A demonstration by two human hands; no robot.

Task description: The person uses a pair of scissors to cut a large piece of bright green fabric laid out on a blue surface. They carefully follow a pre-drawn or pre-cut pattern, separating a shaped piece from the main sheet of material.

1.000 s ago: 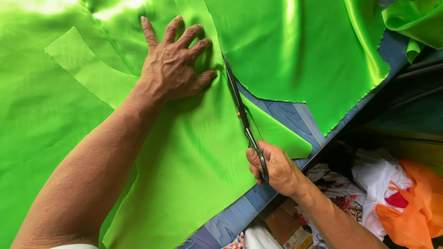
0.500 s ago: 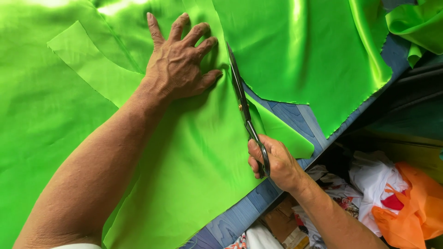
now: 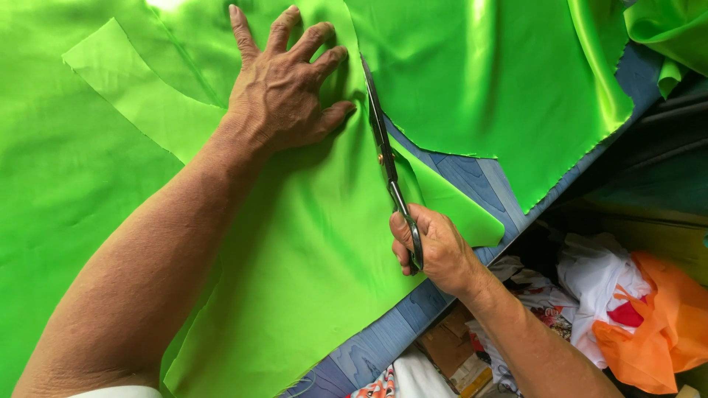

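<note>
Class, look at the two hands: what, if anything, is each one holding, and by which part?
The right hand holds the scissors by their handle loops. The left hand holds nothing; it presses flat on the green fabric.

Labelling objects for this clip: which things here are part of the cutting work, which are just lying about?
In use:
left hand, flat on the green fabric
right hand, working the scissors
blue table

Lying about:
orange cloth
white cloth
green cloth heap, top right

orange cloth (image 3: 667, 328) and white rags (image 3: 601, 269) lie heaped below the blue table (image 3: 472, 173).
</note>
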